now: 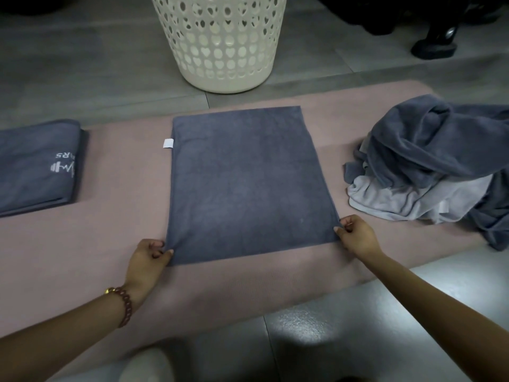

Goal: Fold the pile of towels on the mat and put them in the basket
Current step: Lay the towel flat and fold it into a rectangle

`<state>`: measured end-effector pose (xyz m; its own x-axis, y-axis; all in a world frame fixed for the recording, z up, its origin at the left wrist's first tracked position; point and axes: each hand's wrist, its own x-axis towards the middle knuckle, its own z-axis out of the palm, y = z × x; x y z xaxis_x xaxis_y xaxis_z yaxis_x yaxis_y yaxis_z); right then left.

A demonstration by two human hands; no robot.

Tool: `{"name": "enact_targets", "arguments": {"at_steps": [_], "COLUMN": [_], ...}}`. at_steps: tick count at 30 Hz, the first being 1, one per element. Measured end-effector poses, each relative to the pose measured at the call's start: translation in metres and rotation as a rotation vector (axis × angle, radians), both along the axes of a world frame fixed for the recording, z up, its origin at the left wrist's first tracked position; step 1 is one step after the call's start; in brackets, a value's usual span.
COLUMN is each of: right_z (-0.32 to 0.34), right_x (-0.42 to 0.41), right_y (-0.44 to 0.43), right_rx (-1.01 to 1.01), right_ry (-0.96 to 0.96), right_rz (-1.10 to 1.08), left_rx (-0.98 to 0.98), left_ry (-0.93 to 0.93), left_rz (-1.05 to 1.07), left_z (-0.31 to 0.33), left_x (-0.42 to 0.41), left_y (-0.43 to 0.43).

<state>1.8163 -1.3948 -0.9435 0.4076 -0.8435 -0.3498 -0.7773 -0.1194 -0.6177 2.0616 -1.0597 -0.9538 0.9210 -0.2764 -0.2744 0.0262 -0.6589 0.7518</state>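
A dark grey towel (245, 177) lies flat on the pink mat (124, 238), folded into a rectangle with a white tag on its left edge. My left hand (147, 260) pinches its near left corner. My right hand (356, 235) pinches its near right corner. A cream perforated basket (220, 42) stands on the floor just beyond the mat. A loose pile of dark grey and light grey towels (440, 166) sits on the mat's right end. A folded grey towel with a white logo (35, 166) lies at the mat's left end.
Grey tiled floor (96, 64) surrounds the mat. Dark objects, one with a black base (433, 48), stand at the far right behind the mat. A pale rounded shape (148, 365) shows at the bottom edge near me.
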Motion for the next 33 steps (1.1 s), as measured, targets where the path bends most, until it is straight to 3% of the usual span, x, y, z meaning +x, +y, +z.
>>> {"name": "enact_targets", "arguments": {"at_steps": [5, 7, 11, 16, 24, 29, 33], "right_z": [0.004, 0.009, 0.020, 0.025, 0.037, 0.019, 0.021], "right_x": [-0.001, -0.003, -0.003, 0.001, -0.001, -0.002, -0.003], "right_y": [0.002, 0.004, 0.008, 0.004, 0.008, 0.003, -0.006], "right_rx": [0.093, 0.117, 0.138, 0.121, 0.151, -0.138, -0.568], "right_ry": [-0.137, -0.194, -0.224, -0.173, -0.072, 0.165, 0.050], "right_rz": [-0.094, -0.085, 0.085, 0.178, 0.349, 0.605, 0.688], "left_rx": [0.194, 0.173, -0.052, 0.078, 0.012, 0.056, -0.044], "left_ry": [0.041, 0.041, 0.034, 0.027, -0.030, -0.348, -0.411], "left_rz": [0.149, 0.138, -0.008, -0.042, -0.514, -0.527, -0.534], "left_z": [-0.003, 0.002, 0.007, -0.001, 0.013, 0.018, 0.019], "left_x": [-0.008, -0.015, -0.025, -0.014, 0.001, -0.001, 0.006], "left_y": [-0.016, -0.023, -0.023, -0.015, 0.012, 0.013, 0.006]}}
